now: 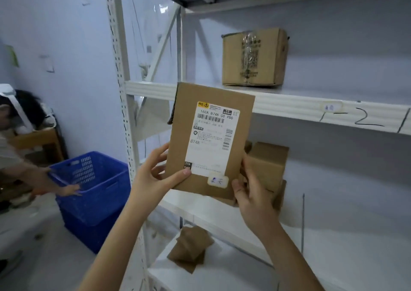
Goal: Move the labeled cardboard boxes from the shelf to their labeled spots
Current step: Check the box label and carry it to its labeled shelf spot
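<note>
Labeled cardboard box (211, 139) gripped by left hand (155, 175) and right hand (251, 193) before shelf (289, 106).

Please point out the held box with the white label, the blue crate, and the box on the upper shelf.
held box (178, 157), head view, bare cardboard left of its label
blue crate (97, 201), head view, its front wall
upper-shelf box (231, 64), head view, its front face

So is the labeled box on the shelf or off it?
Off: both hands hold the labeled box upright before the shelf.
</note>
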Tool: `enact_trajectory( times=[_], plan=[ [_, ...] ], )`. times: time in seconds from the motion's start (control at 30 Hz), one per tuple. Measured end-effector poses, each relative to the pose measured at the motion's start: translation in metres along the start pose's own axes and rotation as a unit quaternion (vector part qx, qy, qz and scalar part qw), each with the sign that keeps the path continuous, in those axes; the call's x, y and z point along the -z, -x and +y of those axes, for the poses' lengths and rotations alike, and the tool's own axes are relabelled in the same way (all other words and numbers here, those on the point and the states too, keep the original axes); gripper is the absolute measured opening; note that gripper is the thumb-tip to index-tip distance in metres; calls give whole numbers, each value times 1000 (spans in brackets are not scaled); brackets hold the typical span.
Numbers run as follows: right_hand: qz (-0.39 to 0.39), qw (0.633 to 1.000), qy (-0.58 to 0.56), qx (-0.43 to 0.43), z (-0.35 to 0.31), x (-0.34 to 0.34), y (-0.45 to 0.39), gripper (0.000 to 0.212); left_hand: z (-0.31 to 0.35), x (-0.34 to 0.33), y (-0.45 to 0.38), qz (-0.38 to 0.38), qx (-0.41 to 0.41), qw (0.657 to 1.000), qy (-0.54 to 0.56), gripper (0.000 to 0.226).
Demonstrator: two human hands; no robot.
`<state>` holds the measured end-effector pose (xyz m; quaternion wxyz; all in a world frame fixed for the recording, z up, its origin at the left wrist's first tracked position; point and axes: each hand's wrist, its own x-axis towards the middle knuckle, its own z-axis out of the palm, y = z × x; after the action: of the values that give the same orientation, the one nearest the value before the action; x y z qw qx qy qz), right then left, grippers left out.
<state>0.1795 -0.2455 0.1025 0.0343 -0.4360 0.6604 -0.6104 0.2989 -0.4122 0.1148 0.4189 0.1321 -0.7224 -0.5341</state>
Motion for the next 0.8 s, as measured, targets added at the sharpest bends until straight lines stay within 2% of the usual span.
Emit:
enact_trajectory(
  times=[0.13, 0.3, 0.47, 0.6, 0.8],
  plan=[
    [11, 998, -4, 58, -44, -31, -40, 57, 29, 47, -52, -7, -35, 999, -7, 67],
    [48, 992, 5, 114, -78, -50, -101, 52, 56, 73, -122, -16, -87, 996, -19, 66],
    [66, 986, 1, 155, -96, -48, -158, 58, 80, 74, -185, -20, -142, 990, -8, 62],
    [99, 973, 40, 204, -100, -41, -201, 59, 82, 64, -233, -26, -171, 985, 8, 73],
    [126, 970, 94, 183, -88, -35, -259, 60, 60, 52, -304, -70, -162, 984, 24, 83]
  ],
)
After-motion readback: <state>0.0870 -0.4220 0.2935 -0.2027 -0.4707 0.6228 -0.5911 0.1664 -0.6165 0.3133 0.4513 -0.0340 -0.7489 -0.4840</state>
